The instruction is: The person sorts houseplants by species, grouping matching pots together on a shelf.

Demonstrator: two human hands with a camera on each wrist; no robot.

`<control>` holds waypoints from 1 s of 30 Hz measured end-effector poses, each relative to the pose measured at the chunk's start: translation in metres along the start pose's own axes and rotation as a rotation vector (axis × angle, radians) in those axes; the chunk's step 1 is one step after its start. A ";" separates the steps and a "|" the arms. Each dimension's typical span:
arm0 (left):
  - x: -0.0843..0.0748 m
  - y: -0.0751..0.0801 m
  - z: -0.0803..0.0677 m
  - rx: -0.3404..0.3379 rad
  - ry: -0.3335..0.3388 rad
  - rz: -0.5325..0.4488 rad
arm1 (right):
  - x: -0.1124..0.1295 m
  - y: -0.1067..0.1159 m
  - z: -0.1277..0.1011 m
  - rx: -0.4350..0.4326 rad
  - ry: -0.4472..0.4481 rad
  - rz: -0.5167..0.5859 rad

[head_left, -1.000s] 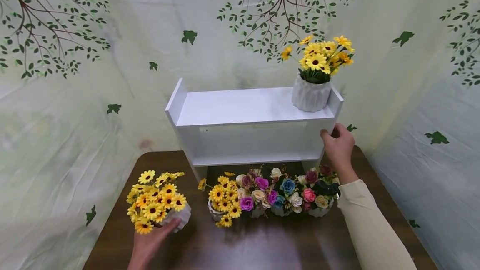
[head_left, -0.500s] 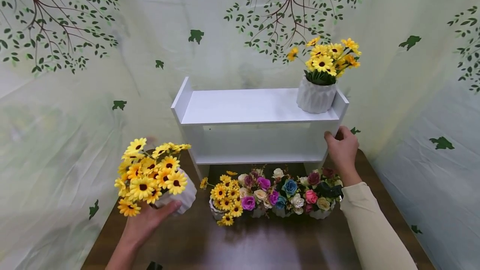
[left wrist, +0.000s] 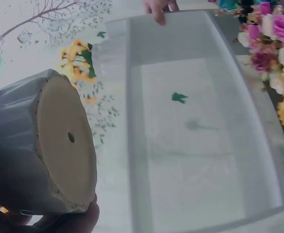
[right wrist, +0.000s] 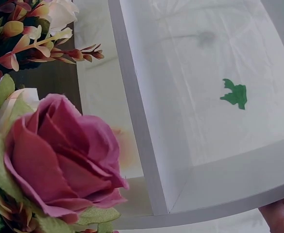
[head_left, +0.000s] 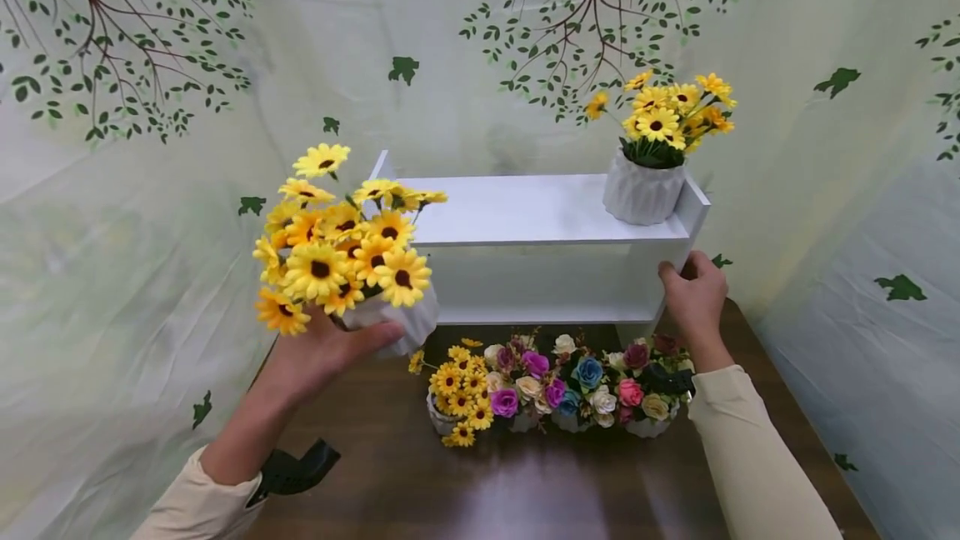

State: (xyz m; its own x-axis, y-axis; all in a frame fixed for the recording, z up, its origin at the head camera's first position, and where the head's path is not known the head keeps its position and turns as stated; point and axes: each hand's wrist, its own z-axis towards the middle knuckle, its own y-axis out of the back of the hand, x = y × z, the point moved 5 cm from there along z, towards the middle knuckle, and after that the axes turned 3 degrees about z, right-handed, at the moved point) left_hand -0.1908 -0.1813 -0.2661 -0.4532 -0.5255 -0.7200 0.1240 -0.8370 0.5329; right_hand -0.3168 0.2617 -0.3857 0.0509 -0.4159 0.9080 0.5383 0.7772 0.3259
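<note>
My left hand (head_left: 318, 357) grips a white ribbed flowerpot (head_left: 412, 319) of yellow daisies (head_left: 318, 269), raised in front of the left end of a white two-tier shelf (head_left: 510, 211). The pot leans, its blooms tipped to the left. In the left wrist view its flat underside (left wrist: 66, 145) shows, with a small drain hole. My right hand (head_left: 696, 298) holds the edge of the shelf's right side panel, thumb in front; in the right wrist view only a fingertip (right wrist: 280, 217) appears below the panel. A second white pot (head_left: 645, 190) with yellow daisies stands on the top tier's right end.
On the brown table (head_left: 510, 490), before the shelf, stands a row of potted flowers: small yellow daisies (head_left: 461, 390), purple and cream roses (head_left: 525, 386), blue roses (head_left: 587, 373) and pink roses (head_left: 630, 392). A leaf-printed cloth backdrop (head_left: 480, 40) hangs behind.
My left hand has lifted the daisy pot from low over the table's left side, up and slightly right, to the shelf's left end. My right hand stays on the side panel.
</note>
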 end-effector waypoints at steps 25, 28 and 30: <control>-0.058 0.002 0.125 -0.016 -0.056 -0.073 | 0.000 -0.005 0.001 0.020 -0.021 0.006; -0.052 -0.003 0.131 -0.013 -0.011 -0.076 | 0.001 -0.002 0.000 0.010 -0.012 0.000; -0.048 -0.008 0.136 -0.020 0.022 -0.075 | 0.002 0.000 0.000 0.011 -0.015 0.000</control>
State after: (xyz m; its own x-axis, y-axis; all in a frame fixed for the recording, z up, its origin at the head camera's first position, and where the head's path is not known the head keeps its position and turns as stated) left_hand -0.2897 -0.1288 -0.1755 -0.4423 -0.4643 -0.7674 0.1081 -0.8769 0.4683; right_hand -0.3170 0.2611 -0.3840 0.0384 -0.4086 0.9119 0.5287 0.7827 0.3284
